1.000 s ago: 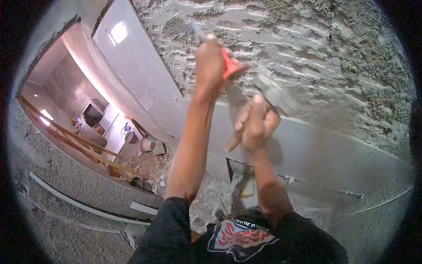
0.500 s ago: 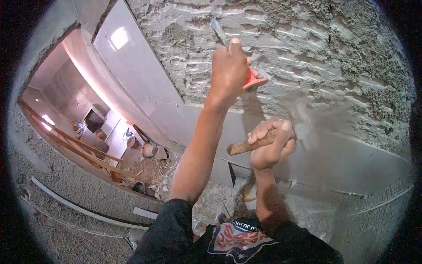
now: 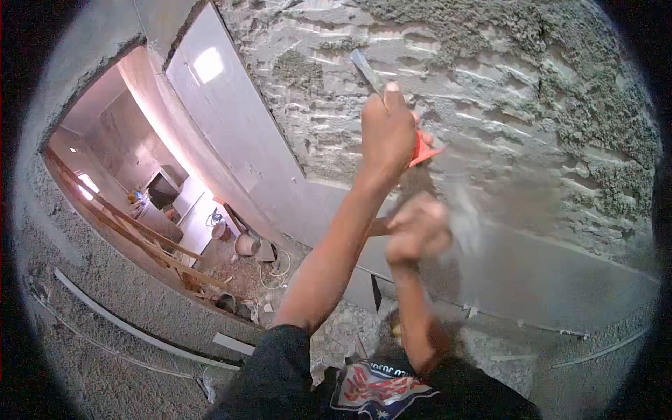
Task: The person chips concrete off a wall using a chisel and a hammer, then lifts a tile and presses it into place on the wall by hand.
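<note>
My left hand [image 3: 389, 133] is closed around a chisel [image 3: 365, 71] with a red guard [image 3: 424, 149]. The chisel's flat metal blade points up and left against the rough, grooved wall [image 3: 483, 91]. Below and to the right, my right hand [image 3: 420, 225], blurred by motion, is wrapped round the wooden handle [image 3: 379, 227] of a hammer. The hammer's head [image 3: 467, 222] is a pale smear to the right of that hand, apart from the chisel.
Smooth grey panels [image 3: 224, 105] line the wall at the left and below the rough part. Through an opening at the left are wooden beams [image 3: 133, 234], a bucket [image 3: 246, 244] and a hose. Rubble [image 3: 343, 325] lies on the floor.
The chisel and my left hand have shifted right along the wall and slightly down since the first frame. My right hand has swung with the hammer, lower than a second ago.
</note>
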The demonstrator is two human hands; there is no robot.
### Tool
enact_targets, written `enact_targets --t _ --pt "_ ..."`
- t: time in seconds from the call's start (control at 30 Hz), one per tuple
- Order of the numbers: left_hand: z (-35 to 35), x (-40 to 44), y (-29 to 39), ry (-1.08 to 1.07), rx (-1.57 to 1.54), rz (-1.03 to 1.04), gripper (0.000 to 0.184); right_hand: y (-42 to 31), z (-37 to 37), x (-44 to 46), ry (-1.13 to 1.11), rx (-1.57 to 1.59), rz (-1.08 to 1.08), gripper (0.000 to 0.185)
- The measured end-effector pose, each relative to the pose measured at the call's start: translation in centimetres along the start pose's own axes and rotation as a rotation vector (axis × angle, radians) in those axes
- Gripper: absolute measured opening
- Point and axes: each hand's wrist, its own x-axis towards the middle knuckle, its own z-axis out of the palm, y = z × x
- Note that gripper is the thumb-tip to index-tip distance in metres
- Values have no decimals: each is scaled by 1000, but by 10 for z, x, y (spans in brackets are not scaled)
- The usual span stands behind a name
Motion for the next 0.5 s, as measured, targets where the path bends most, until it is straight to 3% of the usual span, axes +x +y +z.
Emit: enact_targets --t 0.07,0.2,0.33,0.4,0.5 --pt "-4 1 -5 16 -51 -19 43 1 -6 -5 -73 -111 0 47" --pt "-15 31 25 16 -287 0 42 13 9 3 58 319 30 50" --pt "-27 20 29 -21 -361 -48 43 9 5 25 -317 -133 198 45" --pt "-31 16 31 -82 -365 -2 43 4 4 23 -237 -59 -7 45" --pt "-20 -8 30 -130 -340 -72 43 -32 -1 4 -174 1 115 40"
